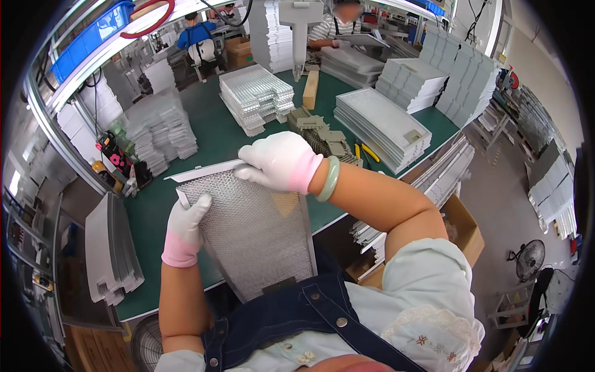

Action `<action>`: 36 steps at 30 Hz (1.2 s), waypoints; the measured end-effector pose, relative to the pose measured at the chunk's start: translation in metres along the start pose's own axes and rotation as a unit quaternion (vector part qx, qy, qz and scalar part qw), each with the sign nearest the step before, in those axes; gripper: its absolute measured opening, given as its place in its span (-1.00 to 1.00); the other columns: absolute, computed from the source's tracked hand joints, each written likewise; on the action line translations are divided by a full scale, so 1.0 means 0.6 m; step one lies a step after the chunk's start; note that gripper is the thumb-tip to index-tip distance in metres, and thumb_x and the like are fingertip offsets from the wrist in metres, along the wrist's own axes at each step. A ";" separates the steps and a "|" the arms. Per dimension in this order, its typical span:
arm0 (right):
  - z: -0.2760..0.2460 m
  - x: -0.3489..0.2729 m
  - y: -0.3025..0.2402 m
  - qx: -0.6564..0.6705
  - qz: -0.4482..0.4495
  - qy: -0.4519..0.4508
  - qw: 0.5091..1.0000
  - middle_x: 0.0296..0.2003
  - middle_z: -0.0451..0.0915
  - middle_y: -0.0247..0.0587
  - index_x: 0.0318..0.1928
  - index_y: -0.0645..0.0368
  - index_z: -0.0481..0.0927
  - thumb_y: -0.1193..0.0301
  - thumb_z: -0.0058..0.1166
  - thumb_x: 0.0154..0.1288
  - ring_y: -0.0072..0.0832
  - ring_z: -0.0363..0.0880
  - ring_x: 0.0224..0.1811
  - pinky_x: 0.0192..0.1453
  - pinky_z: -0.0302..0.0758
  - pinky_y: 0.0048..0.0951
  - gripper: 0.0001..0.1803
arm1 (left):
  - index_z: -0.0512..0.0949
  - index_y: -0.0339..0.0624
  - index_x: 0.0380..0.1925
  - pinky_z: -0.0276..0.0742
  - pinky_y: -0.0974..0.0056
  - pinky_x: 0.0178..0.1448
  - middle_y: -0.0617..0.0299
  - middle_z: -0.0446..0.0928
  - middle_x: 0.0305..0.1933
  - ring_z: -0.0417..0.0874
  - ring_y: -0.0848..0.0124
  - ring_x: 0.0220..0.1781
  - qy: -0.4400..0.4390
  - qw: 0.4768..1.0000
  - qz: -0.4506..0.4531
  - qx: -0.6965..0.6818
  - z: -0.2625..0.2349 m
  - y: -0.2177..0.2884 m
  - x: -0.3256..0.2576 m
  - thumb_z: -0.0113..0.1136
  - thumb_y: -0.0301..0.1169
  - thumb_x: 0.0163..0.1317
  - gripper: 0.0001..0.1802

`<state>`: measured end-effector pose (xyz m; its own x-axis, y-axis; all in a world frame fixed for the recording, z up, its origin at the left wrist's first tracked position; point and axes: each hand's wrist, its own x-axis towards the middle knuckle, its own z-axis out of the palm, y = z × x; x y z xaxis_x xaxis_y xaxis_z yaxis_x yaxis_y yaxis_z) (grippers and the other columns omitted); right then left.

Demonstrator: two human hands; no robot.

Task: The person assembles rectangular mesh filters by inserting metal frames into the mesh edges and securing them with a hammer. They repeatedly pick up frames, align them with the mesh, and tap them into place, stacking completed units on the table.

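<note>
A silvery metal mesh panel (257, 229) leans against my body, tilted over the near edge of the table. My left hand (185, 226), in a white glove with a pink cuff, grips its left edge near the upper corner, thumb on the mesh. A pale metal frame strip (201, 171) lies along the panel's far edge, its left end sticking out past the corner. My right hand (279, 162), gloved likewise, has its fingers closed over this strip and the far edge. Whether the strip is fully seated on the panel I cannot tell.
On the green table (207, 146) stand stacked mesh panels (254, 93), framed panels (381, 124), small grey-green metal parts (322, 133), a wooden block (311, 90) and yellow-handled pliers (370, 152). A machine head (300, 37) hangs beyond. Two people work farther back.
</note>
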<state>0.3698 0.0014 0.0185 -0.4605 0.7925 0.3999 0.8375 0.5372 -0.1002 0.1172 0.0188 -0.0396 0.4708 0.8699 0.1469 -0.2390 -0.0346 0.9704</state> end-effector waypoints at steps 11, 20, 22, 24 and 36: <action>-0.008 0.013 0.033 0.166 0.022 -0.064 0.984 -0.39 0.66 0.01 -0.19 0.21 0.66 0.01 0.05 0.31 -0.15 0.68 -0.23 -0.11 0.55 -0.22 -0.53 | 0.37 -0.33 0.23 0.38 0.21 0.31 0.16 0.52 0.18 0.53 0.36 0.17 -0.026 1.000 -0.012 -0.007 -0.006 -0.009 0.008 0.15 -0.36 0.36 -0.51; 0.013 0.010 0.003 0.069 0.037 -0.013 0.997 -0.46 0.60 -0.02 -0.36 0.20 0.59 -0.04 0.04 0.32 -0.06 0.64 -0.31 -0.18 0.54 -0.14 -0.50 | 0.41 -0.37 0.18 0.39 0.24 0.27 0.16 0.55 0.12 0.55 0.40 0.11 0.018 1.000 0.022 0.004 0.005 -0.003 -0.007 0.20 -0.39 0.32 -0.53; 0.014 0.012 0.001 0.038 0.055 -0.024 0.997 -0.43 0.64 -0.04 -0.32 0.17 0.62 -0.08 -0.03 0.35 -0.07 0.66 -0.29 -0.15 0.56 -0.15 -0.47 | 0.41 -0.38 0.17 0.40 0.28 0.23 0.16 0.55 0.09 0.54 0.42 0.07 0.051 0.997 0.052 0.019 0.009 -0.008 -0.005 0.18 -0.40 0.33 -0.54; 0.015 0.012 0.001 0.022 0.072 -0.033 0.997 -0.41 0.66 -0.06 -0.30 0.15 0.64 -0.10 -0.07 0.37 -0.08 0.67 -0.29 -0.15 0.57 -0.15 -0.45 | 0.40 -0.40 0.17 0.43 0.36 0.14 0.19 0.56 0.02 0.55 0.47 -0.02 0.099 0.989 0.101 0.044 0.015 -0.020 0.002 0.17 -0.40 0.34 -0.54; 0.029 0.000 0.029 0.037 0.072 0.002 0.997 -0.49 0.61 -0.06 -0.36 0.16 0.61 -0.08 -0.03 0.36 -0.09 0.65 -0.36 -0.23 0.55 -0.13 -0.48 | -0.07 -0.32 0.50 0.37 0.46 -0.05 0.21 0.48 -0.08 0.41 0.59 -0.15 0.237 0.919 0.250 0.194 0.061 -0.025 0.045 0.00 -0.51 0.40 -0.26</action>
<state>0.3791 0.0158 0.0006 -0.3349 0.8619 0.3807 0.8712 0.4372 -0.2233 0.1648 0.0249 -0.0433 -0.0607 0.8110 0.5819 0.0387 -0.5807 0.8132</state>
